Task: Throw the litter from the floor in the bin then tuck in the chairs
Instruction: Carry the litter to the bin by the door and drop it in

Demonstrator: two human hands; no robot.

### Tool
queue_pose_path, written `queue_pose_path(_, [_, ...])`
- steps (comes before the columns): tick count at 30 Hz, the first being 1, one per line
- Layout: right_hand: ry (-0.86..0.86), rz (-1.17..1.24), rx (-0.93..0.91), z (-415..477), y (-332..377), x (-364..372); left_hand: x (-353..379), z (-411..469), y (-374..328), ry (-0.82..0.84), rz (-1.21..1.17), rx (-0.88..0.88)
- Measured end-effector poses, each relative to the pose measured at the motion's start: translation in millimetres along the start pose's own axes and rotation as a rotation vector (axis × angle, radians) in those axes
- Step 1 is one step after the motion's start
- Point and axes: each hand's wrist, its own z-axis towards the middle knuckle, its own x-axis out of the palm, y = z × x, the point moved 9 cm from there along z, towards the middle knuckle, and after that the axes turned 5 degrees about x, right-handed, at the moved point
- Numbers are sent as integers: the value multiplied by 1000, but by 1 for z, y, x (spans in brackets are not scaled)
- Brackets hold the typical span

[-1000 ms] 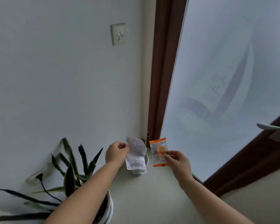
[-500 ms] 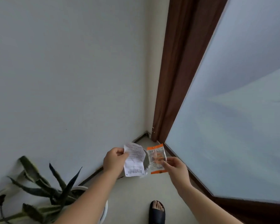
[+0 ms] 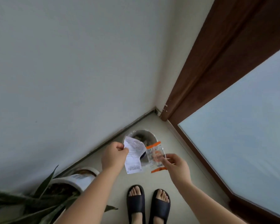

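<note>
Black slippers (image 3: 148, 202) nearest. Left hand (image 3: 114, 156) pinches receipt (image 3: 133, 155) edge, right hand (image 3: 176, 165) pinches wrapper (image 3: 155, 156); both over bin (image 3: 142, 135). Litter looks light, flimsy, may flutter; edge pinch suffices.

Mount: single wide-angle camera, worn on the head.
Heading: forward and steeply down into a room corner.
Range: both hands close, centre frame; floor (image 3: 176, 159) further below.
Landmarks: bin (image 3: 149, 136) at 12 o'clock, door (image 3: 233, 78) at 2 o'clock, plant (image 3: 39, 199) at 8 o'clock.
Overlap: none; one view only.
</note>
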Motion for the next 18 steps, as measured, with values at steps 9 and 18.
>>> queue_pose_path(9, [-20,-95,30,118,-61,59,79,86,94,-49,53,-199])
queue_pose_path(18, [194,-279,51,162,-91,95,132,107,99,120,-31,-225])
